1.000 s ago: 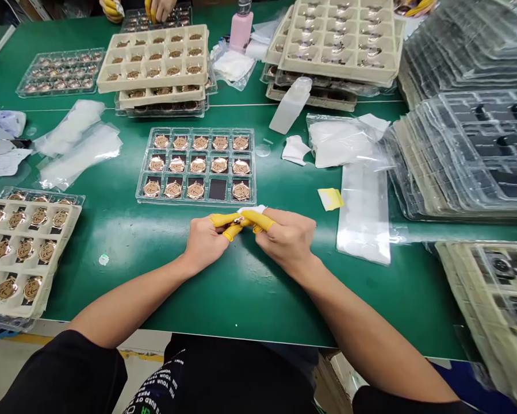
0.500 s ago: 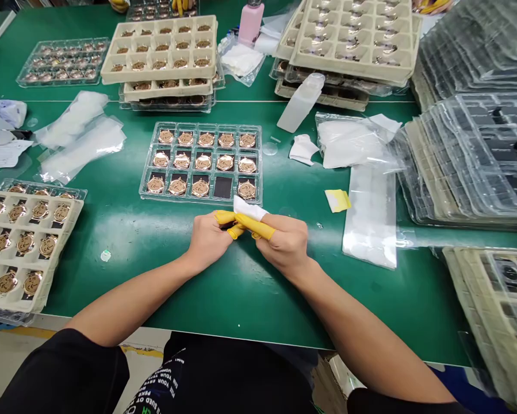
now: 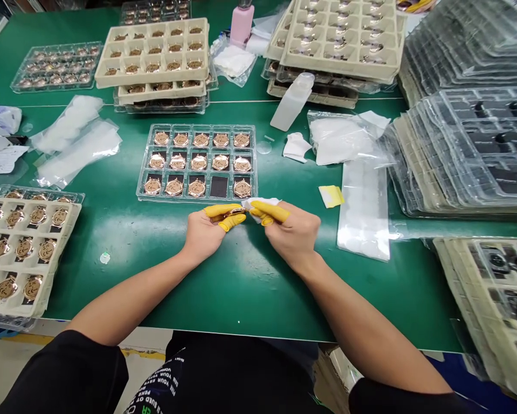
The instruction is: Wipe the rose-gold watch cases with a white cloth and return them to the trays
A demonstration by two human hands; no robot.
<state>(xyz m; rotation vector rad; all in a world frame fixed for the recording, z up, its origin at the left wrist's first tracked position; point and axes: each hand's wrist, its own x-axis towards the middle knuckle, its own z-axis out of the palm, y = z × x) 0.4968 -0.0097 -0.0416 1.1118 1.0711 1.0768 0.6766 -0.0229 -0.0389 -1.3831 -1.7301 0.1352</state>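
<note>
Yellow finger cots cover the thumb and fingertips of both hands. My left hand [image 3: 209, 233] pinches a rose-gold watch case [image 3: 236, 212] edge-on; the fingers hide part of it. Just to its right, my right hand [image 3: 290, 230] is closed on a white wiping cloth [image 3: 272, 201], whose tip is at the case's edge. Beyond the hands lies a clear plastic tray [image 3: 142, 175] with rows of rose-gold watch cases on dark pads. One compartment [image 3: 219, 187] in its front row shows only the dark pad.
Cream trays of watch cases stand at left [image 3: 64, 230] and back [image 3: 150, 75]. Stacked clear trays [image 3: 413, 172] fill the right side. A white bottle [image 3: 293, 102], a pink bottle [image 3: 241, 26], plastic sleeves [image 3: 364, 213] and a yellow-white scrap [image 3: 330, 196] lie about the green table [image 3: 154, 299].
My hands have moved apart a little, the right one going right, so the watch case now shows between the left fingers. The view has shifted slightly.
</note>
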